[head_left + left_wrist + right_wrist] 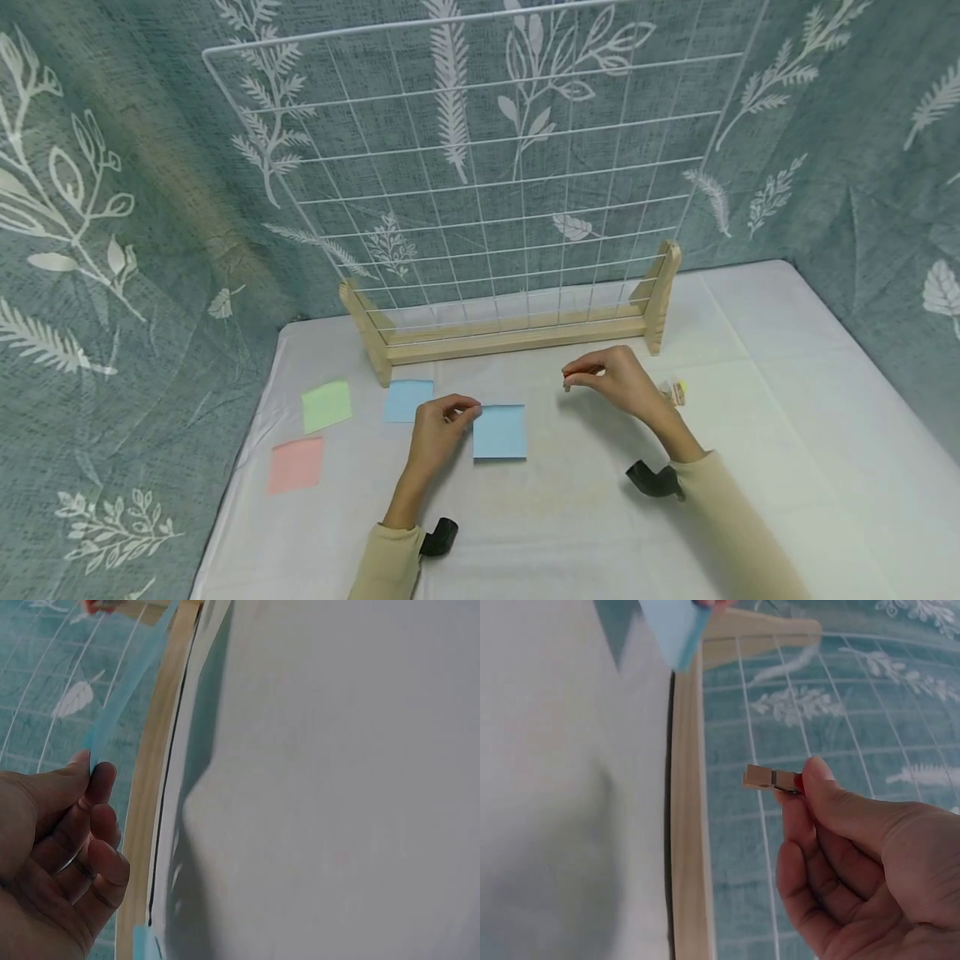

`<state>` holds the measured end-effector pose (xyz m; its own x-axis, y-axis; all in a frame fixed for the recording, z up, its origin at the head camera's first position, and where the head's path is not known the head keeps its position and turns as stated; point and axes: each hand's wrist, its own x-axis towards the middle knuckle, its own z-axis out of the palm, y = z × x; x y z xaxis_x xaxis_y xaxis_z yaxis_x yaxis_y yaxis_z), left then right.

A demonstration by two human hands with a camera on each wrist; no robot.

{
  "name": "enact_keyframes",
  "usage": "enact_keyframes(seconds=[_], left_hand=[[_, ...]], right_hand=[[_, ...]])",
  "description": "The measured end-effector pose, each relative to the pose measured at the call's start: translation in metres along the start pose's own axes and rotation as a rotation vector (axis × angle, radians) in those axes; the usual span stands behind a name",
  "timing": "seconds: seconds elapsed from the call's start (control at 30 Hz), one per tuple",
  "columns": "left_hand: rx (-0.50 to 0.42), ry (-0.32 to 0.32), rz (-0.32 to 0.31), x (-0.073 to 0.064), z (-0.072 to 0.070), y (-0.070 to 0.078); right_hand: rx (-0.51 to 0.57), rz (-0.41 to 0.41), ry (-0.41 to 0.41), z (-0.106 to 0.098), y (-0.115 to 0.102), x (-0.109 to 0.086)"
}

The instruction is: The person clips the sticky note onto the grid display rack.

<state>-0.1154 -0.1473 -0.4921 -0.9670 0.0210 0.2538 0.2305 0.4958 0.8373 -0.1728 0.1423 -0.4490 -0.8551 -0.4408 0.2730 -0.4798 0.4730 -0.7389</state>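
Observation:
My left hand (437, 433) pinches a blue sticky note (499, 432) by its upper left corner. In the left wrist view that note (131, 686) is seen nearly edge-on, raised over the white cloth. My right hand (613, 379) holds a small wooden clothespin (769, 778) between thumb and fingertip, its red end against the fingers and its jaws pointing away. The clothespin is to the right of the blue note, in front of the wire grid panel (487, 204).
The grid stands in a wooden base (517, 336) at the back. Flat on the tablecloth at left lie a green note (327, 407), a pink note (296, 465) and another blue note (407, 400). Several clothespins (678, 392) lie beyond my right wrist. Black wrist mounts (652, 479) stick out from both sleeves.

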Motion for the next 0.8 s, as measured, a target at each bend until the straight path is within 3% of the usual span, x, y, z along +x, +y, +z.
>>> enact_keyframes(seconds=[0.4, 0.8], left_hand=[[-0.001, -0.007, 0.022, -0.001, 0.021, 0.009], [-0.001, -0.001, 0.073, 0.002, 0.023, 0.018]], right_hand=[[0.07, -0.051, -0.054, 0.027, -0.017, 0.009], [0.078, -0.106, -0.101, 0.041, -0.033, 0.017]])
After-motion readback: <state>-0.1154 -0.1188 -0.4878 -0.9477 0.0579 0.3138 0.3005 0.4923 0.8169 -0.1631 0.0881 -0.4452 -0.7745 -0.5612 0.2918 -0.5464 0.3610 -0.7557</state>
